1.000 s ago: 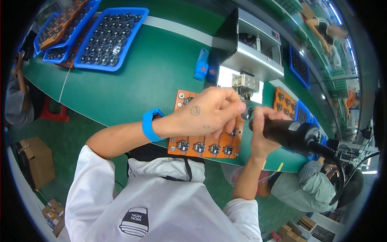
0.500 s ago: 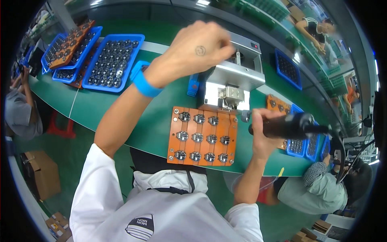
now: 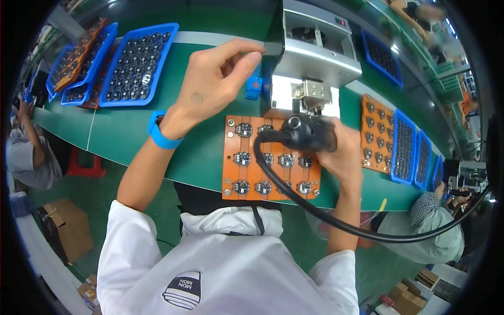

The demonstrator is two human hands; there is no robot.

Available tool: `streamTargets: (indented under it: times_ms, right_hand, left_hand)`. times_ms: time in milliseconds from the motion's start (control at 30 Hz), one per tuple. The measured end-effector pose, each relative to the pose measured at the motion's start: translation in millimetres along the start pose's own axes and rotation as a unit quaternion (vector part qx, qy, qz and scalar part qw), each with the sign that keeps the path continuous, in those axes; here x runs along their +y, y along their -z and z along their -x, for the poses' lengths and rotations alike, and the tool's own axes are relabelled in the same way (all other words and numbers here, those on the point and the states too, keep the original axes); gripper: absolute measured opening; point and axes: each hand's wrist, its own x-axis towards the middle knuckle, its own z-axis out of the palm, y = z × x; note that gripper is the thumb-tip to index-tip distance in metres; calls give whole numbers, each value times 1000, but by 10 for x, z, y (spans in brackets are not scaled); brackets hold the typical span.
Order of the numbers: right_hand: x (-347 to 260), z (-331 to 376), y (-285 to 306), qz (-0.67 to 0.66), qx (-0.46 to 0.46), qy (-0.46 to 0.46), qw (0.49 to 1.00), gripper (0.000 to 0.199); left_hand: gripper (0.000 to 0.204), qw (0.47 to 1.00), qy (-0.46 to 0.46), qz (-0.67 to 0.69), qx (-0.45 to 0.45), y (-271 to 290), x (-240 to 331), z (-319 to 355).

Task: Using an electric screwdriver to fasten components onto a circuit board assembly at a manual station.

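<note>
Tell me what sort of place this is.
Most likely an electronics assembly line in a factory. A long green workbench carries blue trays of small round parts, an orange fixture board holds rows of the same parts, and the right hand grips a corded black power screwdriver. Other workers sit along the bench.

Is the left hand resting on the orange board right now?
No, the left hand is lifted over the green bench beside the orange board, not touching it.
</note>
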Motion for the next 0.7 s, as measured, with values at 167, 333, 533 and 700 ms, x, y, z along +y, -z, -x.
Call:
streamTargets:
  times_ms: [167,333,533,700]
  right_hand:
    - [4,2,44,34,-7,-2,999,34]
    - [7,20,15,20,-3,-13,1000,36]
    - [14,-4,-11,64,-31,49,996,34]
    - [6,36,-51,34,-3,4,999,35]
  left_hand:
    - [18,999,-33,27,23,-53,-126,8]
    - [17,999,-42,10,9,-77,-94,29]
    - [25,999,-39,-9,-6,-50,-119,32]
    - [23,999,-43,-18,18,-42,-88,48]
